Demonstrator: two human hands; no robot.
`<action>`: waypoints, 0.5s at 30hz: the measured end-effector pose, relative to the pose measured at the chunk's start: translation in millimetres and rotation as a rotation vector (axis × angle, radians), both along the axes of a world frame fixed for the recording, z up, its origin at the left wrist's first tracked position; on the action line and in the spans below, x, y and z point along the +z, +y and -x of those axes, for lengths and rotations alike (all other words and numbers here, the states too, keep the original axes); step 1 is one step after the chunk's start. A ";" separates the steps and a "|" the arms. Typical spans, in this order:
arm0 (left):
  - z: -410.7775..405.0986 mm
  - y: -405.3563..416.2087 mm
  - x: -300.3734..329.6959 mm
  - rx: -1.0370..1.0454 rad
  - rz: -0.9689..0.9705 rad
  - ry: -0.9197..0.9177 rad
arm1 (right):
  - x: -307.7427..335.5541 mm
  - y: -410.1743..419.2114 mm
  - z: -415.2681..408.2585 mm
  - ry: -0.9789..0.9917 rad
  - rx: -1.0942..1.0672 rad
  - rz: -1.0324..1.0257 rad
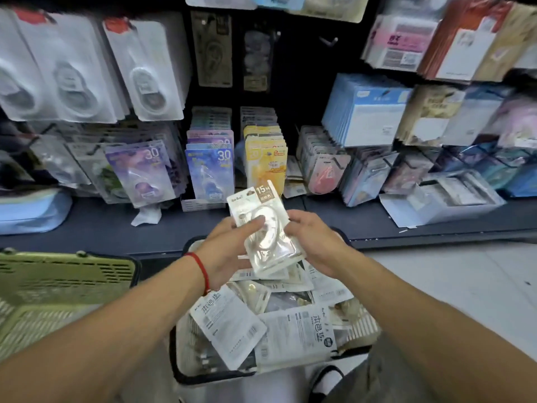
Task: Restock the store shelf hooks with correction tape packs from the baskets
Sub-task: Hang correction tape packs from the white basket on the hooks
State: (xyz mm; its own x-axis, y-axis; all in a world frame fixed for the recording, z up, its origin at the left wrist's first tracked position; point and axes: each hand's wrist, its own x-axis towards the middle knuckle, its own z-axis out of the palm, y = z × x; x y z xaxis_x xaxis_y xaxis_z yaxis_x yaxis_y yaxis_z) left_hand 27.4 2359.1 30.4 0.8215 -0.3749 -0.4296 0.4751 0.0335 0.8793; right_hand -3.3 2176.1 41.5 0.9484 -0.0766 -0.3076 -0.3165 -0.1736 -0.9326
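Both hands hold a small stack of white correction tape packs (266, 228) marked 15M, above a white basket (186, 362) full of several more loose packs (293, 330). My left hand (229, 248) grips the stack's left side with the thumb across the front. My right hand (313, 242) holds its right edge. A red string circles the left wrist. Behind the stack the shelf hooks carry hanging packs, and one bare hook (328, 41) sticks out of the dark back panel at the upper middle.
A green basket (64, 283) stands at the left on the floor. The dark shelf ledge (116, 228) runs across, with a blue item (32, 210) at its left and an open white box (441, 202) at its right. Packs marked 30 (210, 167) hang in the middle.
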 end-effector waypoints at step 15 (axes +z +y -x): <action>-39.2 99.1 -14.8 0.602 -0.062 -0.028 | -132.7 6.1 -42.0 0.150 0.746 0.978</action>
